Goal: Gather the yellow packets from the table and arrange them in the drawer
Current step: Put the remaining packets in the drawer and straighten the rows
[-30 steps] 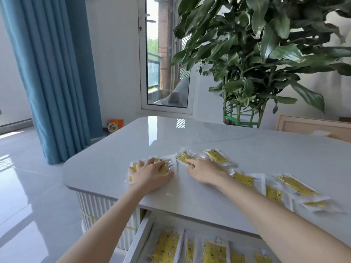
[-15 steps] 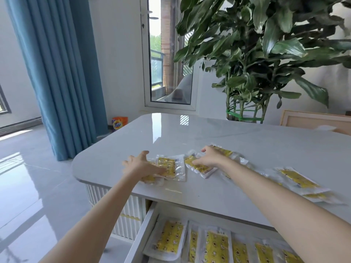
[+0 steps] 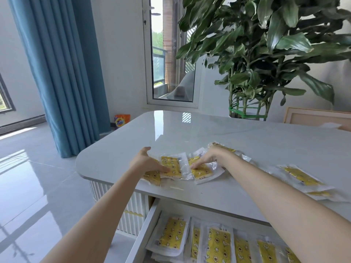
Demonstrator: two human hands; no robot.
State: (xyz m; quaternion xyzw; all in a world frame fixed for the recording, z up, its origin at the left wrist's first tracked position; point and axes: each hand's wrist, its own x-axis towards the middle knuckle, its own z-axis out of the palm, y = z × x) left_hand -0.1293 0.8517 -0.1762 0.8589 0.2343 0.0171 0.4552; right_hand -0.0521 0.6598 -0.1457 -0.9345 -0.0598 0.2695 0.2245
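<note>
The yellow packets (image 3: pixel 171 167) nearest the task lie in a loose overlapping cluster near the table's left front corner, each a flat yellow printed pad sealed in a clear, crinkled plastic sleeve. The left hand (image 3: pixel 150 164) rests on the cluster's left side, thumb spread wide and fingers laid fairly straight across a packet, holding nothing. The right hand (image 3: pixel 210 158) presses its fingertips (image 3: pixel 193 166) onto the packet (image 3: pixel 201 170) beside it, fingers extended, not pinching; another packet peeks out behind its wrist.

These look light, thin and floppy, and their glossy sleeves should slide easily over the polished table (image 3: pixel 190 133), and over each other. Sweeping them together into a stack, then pinching that stack by its sealed edges, seems the surest hold; a grab on 1 corner would likely let the rest fan out.

At least 2 more packets (image 3: pixel 300 176) lie well apart to the right. Below the front edge the drawer (image 3: pixel 140 232) stands open, with a row of packets (image 3: pixel 218 243) already inside.

Beyond stand a large leafy plant (image 3: pixel 266 44), a blue curtain (image 3: pixel 62 73) and an orange Tide box (image 3: pixel 122 120) on the floor
</note>
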